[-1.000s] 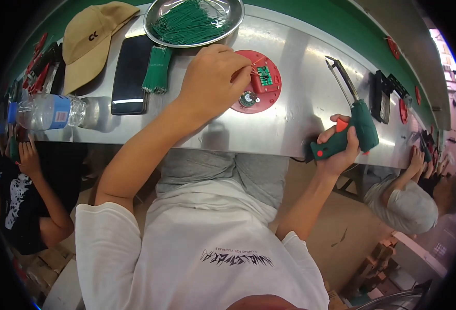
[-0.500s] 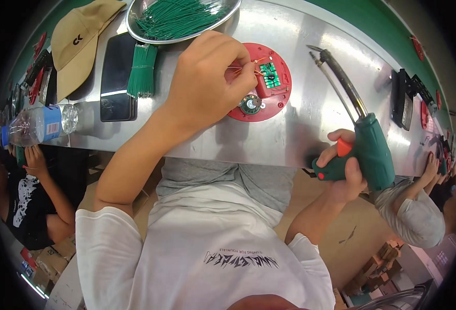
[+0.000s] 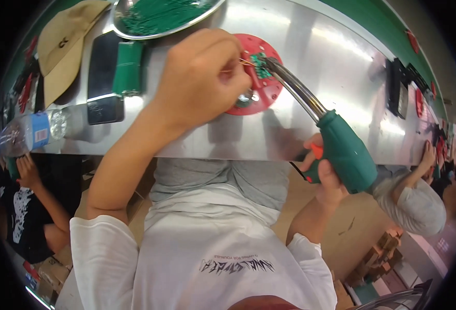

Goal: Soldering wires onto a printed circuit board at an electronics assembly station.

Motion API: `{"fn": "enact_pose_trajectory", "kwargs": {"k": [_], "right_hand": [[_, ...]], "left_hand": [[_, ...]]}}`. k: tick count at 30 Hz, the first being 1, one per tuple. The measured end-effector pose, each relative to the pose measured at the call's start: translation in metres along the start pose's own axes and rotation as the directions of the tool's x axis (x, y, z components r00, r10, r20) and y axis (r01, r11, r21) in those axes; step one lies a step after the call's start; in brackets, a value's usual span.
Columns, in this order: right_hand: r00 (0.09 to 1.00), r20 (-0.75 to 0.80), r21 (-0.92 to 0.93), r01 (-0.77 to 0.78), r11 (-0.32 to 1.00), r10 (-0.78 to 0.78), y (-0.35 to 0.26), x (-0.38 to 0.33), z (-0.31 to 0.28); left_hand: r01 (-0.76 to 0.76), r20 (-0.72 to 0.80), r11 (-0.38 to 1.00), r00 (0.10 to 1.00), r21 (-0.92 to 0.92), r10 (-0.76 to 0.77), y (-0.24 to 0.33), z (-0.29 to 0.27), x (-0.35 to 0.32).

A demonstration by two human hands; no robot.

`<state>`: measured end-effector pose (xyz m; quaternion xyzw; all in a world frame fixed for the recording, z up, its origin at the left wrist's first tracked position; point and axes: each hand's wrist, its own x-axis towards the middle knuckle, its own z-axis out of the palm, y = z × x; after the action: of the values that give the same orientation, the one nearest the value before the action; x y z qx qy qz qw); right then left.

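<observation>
Soldering gun (image 3: 341, 150) – green body, orange trigger, long metal barrel – sits in the right hand (image 3: 323, 173), fingers wrapped tight round the grip. Body hangs off the near edge of the steel bench (image 3: 310, 103), over the lap. Long axis runs diagonally: handle low and right of the red disc (image 3: 259, 85), barrel curving up-left, tip landing on the small green circuit board (image 3: 260, 63) on the disc's top.

Left hand (image 3: 199, 82) lies over the disc's left half, fingertips pinched narrow on a thin wire right at the board, touching or nearly touching the barrel tip. Disc is well inside the bench edge; bare steel is open to its right, up to the black parts (image 3: 395, 88) far right.

Left of the disc it is crowded: green bundle (image 3: 128, 67), black phone (image 3: 103, 77), tan cap (image 3: 62, 46), clear water bottle (image 3: 29, 132) lying at the far left near edge.

Round metal tray (image 3: 135, 32) above-left of the disc, partly cut off by the frame, holds a heap of thin green pieces.

Other people sit below the bench edge on both sides, apart from both hands.
</observation>
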<state>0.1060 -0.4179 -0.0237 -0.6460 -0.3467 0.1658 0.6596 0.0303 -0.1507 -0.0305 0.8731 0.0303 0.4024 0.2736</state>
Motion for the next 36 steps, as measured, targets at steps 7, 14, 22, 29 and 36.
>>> {"fn": "enact_pose_trajectory", "kwargs": {"k": [7, 14, 22, 29, 36], "right_hand": [[0.995, -0.001, 0.026, -0.101, 0.995, 0.102, -0.002, -0.001, -0.005], [0.994, 0.038, 0.011, -0.098, 0.995, 0.098, -0.004, 0.006, -0.004], [0.995, -0.016, 0.031, -0.100, 0.995, 0.100, -0.003, 0.007, -0.003], [0.995, 0.003, 0.030, -0.098, 0.995, 0.098, -0.007, 0.010, -0.002], [0.993, -0.037, -0.004, -0.116, 0.993, 0.116, -0.010, 0.007, -0.005]], "left_hand": [[0.037, 0.031, 0.999, 0.999, 0.013, -0.037, 0.000, 0.000, -0.003], [0.072, 0.117, 0.996, 0.990, 0.049, -0.077, 0.002, -0.005, -0.003], [0.059, 0.033, 0.998, 0.998, -0.017, -0.058, -0.003, 0.002, -0.003], [0.082, 0.052, 0.995, 0.996, -0.051, -0.079, -0.001, -0.004, 0.000], [0.092, 0.117, 0.992, 0.990, -0.089, -0.081, -0.003, -0.007, 0.001]]}}
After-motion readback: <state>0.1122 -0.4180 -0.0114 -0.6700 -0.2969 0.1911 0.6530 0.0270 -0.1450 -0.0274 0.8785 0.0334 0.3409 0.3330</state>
